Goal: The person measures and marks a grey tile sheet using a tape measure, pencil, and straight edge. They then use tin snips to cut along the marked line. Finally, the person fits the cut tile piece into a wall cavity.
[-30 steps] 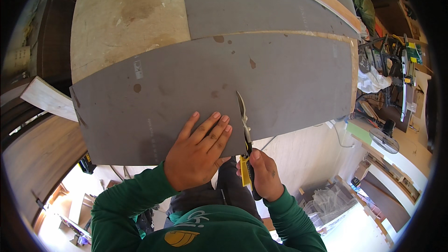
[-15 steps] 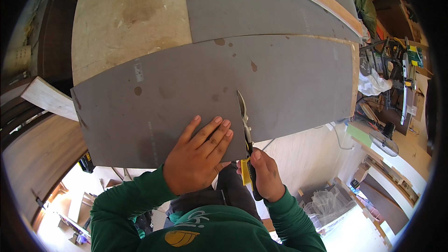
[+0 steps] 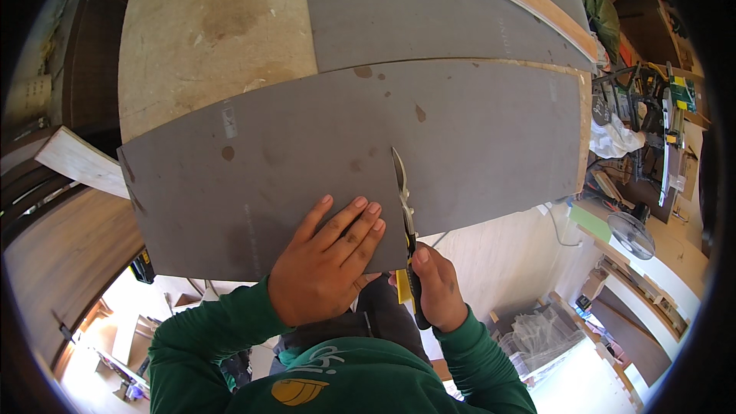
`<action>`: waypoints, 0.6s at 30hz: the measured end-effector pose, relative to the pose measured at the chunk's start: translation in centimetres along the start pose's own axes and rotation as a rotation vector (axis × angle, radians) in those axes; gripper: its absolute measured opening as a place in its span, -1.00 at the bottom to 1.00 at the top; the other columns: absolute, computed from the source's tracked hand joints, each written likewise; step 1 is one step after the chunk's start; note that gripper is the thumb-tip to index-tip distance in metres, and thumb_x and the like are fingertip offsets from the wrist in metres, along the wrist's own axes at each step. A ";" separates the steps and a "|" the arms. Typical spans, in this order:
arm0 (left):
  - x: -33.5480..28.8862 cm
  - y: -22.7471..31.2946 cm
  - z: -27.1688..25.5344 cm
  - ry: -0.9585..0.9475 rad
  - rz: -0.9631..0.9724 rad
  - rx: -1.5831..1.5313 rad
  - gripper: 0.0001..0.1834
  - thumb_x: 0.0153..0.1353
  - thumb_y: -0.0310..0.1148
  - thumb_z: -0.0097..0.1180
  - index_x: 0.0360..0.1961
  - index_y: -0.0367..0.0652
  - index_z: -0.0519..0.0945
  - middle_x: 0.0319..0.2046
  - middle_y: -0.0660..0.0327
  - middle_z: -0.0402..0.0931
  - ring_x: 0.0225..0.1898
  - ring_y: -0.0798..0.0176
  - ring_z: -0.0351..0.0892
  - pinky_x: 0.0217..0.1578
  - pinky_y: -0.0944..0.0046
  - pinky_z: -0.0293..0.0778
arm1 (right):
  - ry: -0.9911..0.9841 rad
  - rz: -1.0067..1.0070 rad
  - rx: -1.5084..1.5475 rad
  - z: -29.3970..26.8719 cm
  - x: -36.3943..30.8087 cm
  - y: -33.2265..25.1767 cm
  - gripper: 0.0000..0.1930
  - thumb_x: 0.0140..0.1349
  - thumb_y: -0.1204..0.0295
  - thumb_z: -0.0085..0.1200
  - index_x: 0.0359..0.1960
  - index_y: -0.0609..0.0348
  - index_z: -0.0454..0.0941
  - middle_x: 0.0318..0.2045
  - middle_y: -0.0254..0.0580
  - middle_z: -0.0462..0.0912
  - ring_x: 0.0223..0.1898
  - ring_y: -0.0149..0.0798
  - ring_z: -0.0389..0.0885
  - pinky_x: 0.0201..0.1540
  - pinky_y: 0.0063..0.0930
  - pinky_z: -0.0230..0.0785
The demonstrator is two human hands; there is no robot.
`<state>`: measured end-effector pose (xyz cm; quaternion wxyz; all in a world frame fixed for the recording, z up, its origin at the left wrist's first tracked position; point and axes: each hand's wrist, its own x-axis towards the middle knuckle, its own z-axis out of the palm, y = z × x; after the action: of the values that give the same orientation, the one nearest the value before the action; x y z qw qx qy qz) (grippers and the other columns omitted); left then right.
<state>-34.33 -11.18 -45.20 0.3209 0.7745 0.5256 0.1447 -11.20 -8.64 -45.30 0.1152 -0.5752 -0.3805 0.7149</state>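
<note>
A long grey-brown laminate sheet [image 3: 307, 130] with dark spots lies across the workbench, its near edge overhanging toward me. My left hand [image 3: 318, 272] lies flat on the sheet just left of a cut, fingers extended. In my right hand [image 3: 438, 284], fingers wrap round the yellow and black handles of a pair of metal snips [image 3: 405, 199]. The snips' blades run away from me along the sheet, in a cut that starts at its near edge. The lower blade is hidden beneath the sheet.
Another grey sheet [image 3: 429, 11] lies farther back, beside bare stained plywood [image 3: 215, 23] at the far left. A wood strip [image 3: 521, 0] crosses the far right. To the right stand a fan [image 3: 631, 234] and cluttered tools. Plastic wrapping [image 3: 537, 337] sits on the floor.
The sheet and both hands have shifted very slightly. The snips stay in the cut in my right hand, their handles looking closer together.
</note>
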 end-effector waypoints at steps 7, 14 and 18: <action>0.0 -0.1 -0.1 0.002 0.005 0.000 -0.33 0.32 -0.14 0.20 0.32 -0.41 0.49 0.42 -0.08 0.40 0.52 -0.09 0.24 0.52 -0.27 -0.03 | -0.021 0.038 0.014 0.0 0.1 0.1 -0.44 0.59 -0.05 -0.16 -0.25 0.27 0.55 -0.42 -0.27 0.60 -0.41 -0.47 0.53 -0.37 -0.54 0.37; -0.1 0.0 -0.4 -0.015 -0.022 -0.035 -0.30 0.25 -0.18 0.27 0.33 -0.40 0.48 0.42 -0.07 0.38 0.52 -0.07 0.23 0.52 -0.27 -0.02 | -0.001 0.037 0.035 0.3 0.2 -0.2 -0.42 0.60 -0.06 -0.21 -0.25 0.26 0.56 -0.43 -0.27 0.60 -0.41 -0.46 0.51 -0.35 -0.53 0.35; -0.2 0.2 -0.5 0.008 -0.011 -0.021 -0.28 0.23 -0.18 0.29 0.33 -0.39 0.49 0.42 -0.06 0.39 0.52 -0.06 0.24 0.52 -0.26 -0.02 | -0.031 0.010 0.015 0.2 0.6 -0.2 -0.40 0.60 -0.08 -0.25 -0.24 0.26 0.56 -0.43 -0.28 0.60 -0.39 -0.45 0.51 -0.30 -0.53 0.34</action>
<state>-34.54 -11.20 -44.68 0.3276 0.7677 0.5295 0.1515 -11.64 -8.23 -45.63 0.1102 -0.5650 -0.3742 0.7270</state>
